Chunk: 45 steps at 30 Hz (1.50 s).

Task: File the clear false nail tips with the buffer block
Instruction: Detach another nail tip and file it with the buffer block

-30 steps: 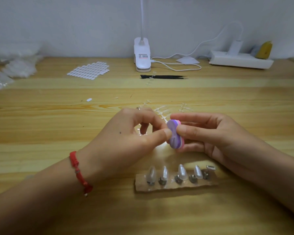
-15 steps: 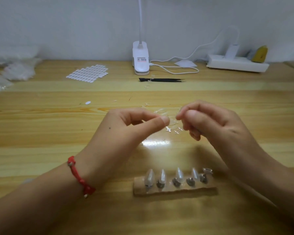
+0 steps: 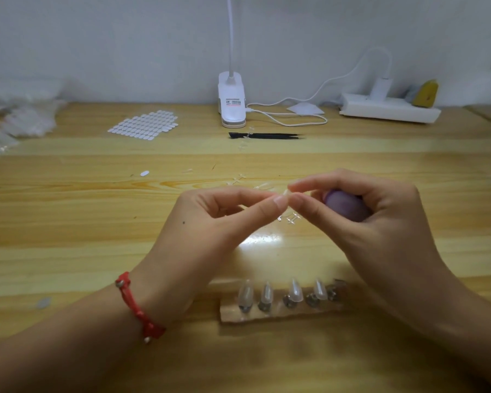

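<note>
At the far left of the table [image 3: 68, 228] we see a blurred heap of clear packets [image 3: 20, 123]. Beside it is a sheet of white tabs [image 3: 143, 124], and one loose tab [image 3: 144, 173] lies nearer us.

The left hand [image 3: 207, 225], with a red bracelet [image 3: 138, 307] on its wrist, is over the middle of the table. Its thumb and forefinger are drawn together at their ends on a small clear tip [image 3: 286, 192], and the other fingers are curled beneath.

Behind it, by the wall, stands a white lamp base [image 3: 231, 100], with black tweezers [image 3: 267, 135] lying in front of it. Nearest us, below the hands, a stand [image 3: 281, 314] carries four clear tips [image 3: 294, 292] upright in a row. Clear scraps [image 3: 291, 218] lie on the wood under the fingertips.

The right hand [image 3: 380, 228] meets the left. Its forefinger and thumb close on the same tip, so we cannot tell which hand bears it. Its remaining fingers wrap a purple buffer [image 3: 343, 205] against the palm. The buffer sits behind the thumb, apart from the tip.

At the back right a white power strip [image 3: 389, 109] lies along the wall, with a yellow object [image 3: 425, 93] at its far end.
</note>
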Each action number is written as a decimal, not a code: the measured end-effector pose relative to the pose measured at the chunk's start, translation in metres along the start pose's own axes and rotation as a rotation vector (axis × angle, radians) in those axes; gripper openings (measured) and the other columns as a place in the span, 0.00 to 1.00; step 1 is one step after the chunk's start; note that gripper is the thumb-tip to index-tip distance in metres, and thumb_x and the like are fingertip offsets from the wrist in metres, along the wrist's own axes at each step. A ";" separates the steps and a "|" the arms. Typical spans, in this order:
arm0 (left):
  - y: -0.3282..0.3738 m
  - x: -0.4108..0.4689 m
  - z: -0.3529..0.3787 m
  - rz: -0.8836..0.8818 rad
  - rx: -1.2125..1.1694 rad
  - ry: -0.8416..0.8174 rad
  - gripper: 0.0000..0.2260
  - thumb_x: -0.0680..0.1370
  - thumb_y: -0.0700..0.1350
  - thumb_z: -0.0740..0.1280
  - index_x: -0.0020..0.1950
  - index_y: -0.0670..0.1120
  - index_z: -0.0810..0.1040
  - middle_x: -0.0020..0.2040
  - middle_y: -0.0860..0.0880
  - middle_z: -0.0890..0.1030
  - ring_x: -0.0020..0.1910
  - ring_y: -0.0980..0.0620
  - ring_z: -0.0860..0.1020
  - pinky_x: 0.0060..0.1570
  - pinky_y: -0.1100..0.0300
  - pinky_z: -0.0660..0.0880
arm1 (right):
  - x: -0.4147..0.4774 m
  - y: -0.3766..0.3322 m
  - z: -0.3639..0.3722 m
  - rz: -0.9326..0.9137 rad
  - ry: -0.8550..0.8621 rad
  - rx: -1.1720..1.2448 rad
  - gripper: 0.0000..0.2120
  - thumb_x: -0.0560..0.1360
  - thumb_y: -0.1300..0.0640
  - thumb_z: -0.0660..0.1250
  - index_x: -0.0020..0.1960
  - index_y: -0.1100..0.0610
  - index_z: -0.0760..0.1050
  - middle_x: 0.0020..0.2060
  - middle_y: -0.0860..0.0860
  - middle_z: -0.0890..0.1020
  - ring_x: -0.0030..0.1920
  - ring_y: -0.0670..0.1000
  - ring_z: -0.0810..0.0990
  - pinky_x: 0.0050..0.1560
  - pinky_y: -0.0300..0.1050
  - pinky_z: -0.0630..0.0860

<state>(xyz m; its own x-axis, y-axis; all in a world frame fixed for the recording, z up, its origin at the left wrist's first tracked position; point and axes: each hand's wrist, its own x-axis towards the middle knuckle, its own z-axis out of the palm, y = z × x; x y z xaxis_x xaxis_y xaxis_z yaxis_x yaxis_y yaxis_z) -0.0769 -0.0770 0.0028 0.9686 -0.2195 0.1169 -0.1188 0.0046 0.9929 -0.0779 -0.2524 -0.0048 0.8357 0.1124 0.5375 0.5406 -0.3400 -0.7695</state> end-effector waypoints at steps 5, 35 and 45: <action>-0.002 0.001 -0.002 0.038 0.086 -0.007 0.11 0.65 0.56 0.71 0.45 0.56 0.86 0.43 0.55 0.85 0.48 0.52 0.80 0.48 0.63 0.76 | 0.002 0.000 -0.006 0.011 -0.062 -0.002 0.05 0.70 0.50 0.74 0.46 0.46 0.84 0.34 0.54 0.81 0.34 0.49 0.79 0.37 0.31 0.74; 0.001 0.002 -0.008 0.015 0.243 -0.407 0.11 0.66 0.61 0.70 0.42 0.57 0.84 0.44 0.39 0.78 0.34 0.39 0.72 0.39 0.51 0.66 | 0.021 -0.027 -0.056 -0.289 -0.659 -0.399 0.11 0.71 0.44 0.71 0.50 0.46 0.84 0.31 0.43 0.73 0.31 0.44 0.70 0.33 0.29 0.65; 0.001 0.007 -0.011 -0.008 0.165 -0.230 0.10 0.68 0.53 0.69 0.46 0.54 0.83 0.39 0.56 0.81 0.37 0.63 0.75 0.37 0.75 0.70 | 0.010 -0.022 -0.070 -0.096 -0.852 -0.469 0.13 0.71 0.36 0.66 0.51 0.37 0.81 0.32 0.45 0.73 0.29 0.43 0.73 0.28 0.36 0.69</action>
<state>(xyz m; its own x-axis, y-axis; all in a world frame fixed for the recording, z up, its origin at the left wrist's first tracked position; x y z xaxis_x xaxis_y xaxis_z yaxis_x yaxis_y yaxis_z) -0.0674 -0.0674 0.0052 0.8970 -0.4344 0.0822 -0.1635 -0.1532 0.9746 -0.0884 -0.3089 0.0420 0.6796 0.7334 0.0189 0.6707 -0.6107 -0.4211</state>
